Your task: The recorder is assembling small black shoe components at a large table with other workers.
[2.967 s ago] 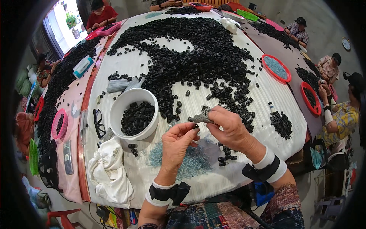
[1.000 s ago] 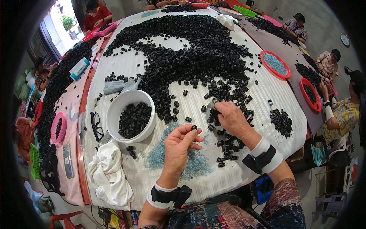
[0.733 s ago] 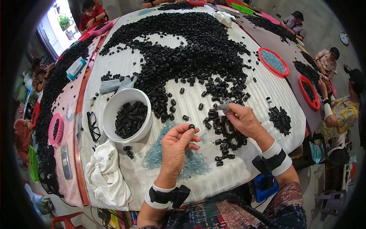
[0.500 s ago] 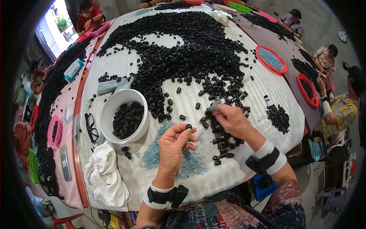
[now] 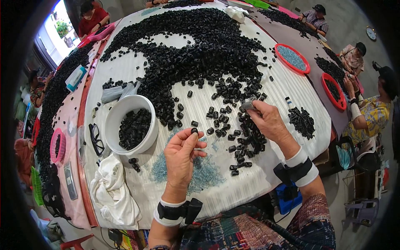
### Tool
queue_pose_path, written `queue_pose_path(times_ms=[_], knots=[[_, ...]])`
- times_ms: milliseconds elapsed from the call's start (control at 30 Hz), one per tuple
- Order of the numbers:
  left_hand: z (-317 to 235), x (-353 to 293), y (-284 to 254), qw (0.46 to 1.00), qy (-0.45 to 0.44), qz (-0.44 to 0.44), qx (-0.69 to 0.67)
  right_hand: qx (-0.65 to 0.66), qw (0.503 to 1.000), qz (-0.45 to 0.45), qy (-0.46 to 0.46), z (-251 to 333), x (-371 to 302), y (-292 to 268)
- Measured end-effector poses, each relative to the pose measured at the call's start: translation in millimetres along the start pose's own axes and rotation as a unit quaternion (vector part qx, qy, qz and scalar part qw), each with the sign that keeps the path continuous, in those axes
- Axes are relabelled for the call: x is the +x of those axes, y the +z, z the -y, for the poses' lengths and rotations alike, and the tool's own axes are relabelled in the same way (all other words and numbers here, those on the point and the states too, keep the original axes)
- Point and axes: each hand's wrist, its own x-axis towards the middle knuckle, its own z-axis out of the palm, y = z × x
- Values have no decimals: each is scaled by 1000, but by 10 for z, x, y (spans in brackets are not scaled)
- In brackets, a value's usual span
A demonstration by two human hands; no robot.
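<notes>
My left hand (image 5: pixel 179 154) pinches a small black plastic piece (image 5: pixel 194 131) between thumb and fingertips, above a scatter of tiny pale-blue, spring-like parts (image 5: pixel 204 177). To its right, my right hand (image 5: pixel 268 121) is closed on a grey object (image 5: pixel 248 104), partly hidden by the fingers; its kind is unclear. Just below and left of that hand lie loose black barrel-shaped pieces (image 5: pixel 252 139). Beyond both hands spreads a big heap of similar black pieces (image 5: pixel 187 58). A white bucket (image 5: pixel 109 129) at left holds more of them.
Left of the bucket are eyeglasses (image 5: pixel 96 140), grey bundled strips (image 5: pixel 112 94) and a white cloth (image 5: pixel 114 193). A pile of thin black parts (image 5: pixel 302 123) lies at right, near a red basin (image 5: pixel 293 59) of pale-blue parts. Other people sit around the tables.
My right hand has moved away from me and rightward with the grey object, and the loose black pieces near it have shifted. My left hand keeps its pinch. The whole view has drifted slightly.
</notes>
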Motion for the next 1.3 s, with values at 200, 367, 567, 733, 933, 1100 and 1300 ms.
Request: queue_pose_path(times_ms=[200, 367, 567, 733, 933, 1100, 1300], knots=[[-7, -2, 12, 1000, -2, 2, -1, -1, 1000, 13, 3, -7, -30, 49], [9, -22, 13, 999, -17, 28, 2, -86, 991, -55, -84, -67, 284, 146], [5, -42, 19, 999, -19, 23, 27, -176, 982, -22, -69, -164, 382, 517], [-16, -59, 54, 999, -26, 30, 31, -250, 956, -44, -148, -235, 325, 589], [4, -50, 44, 998, -30, 32, 40, -233, 957, 41, -169, -200, 137, 437], [8, -32, 71, 998, -34, 37, 40, -172, 970, 15, -169, -253, 78, 372], [-49, -69, 78, 998, -21, 19, 63, -188, 965, -20, -181, -280, 99, 506]])
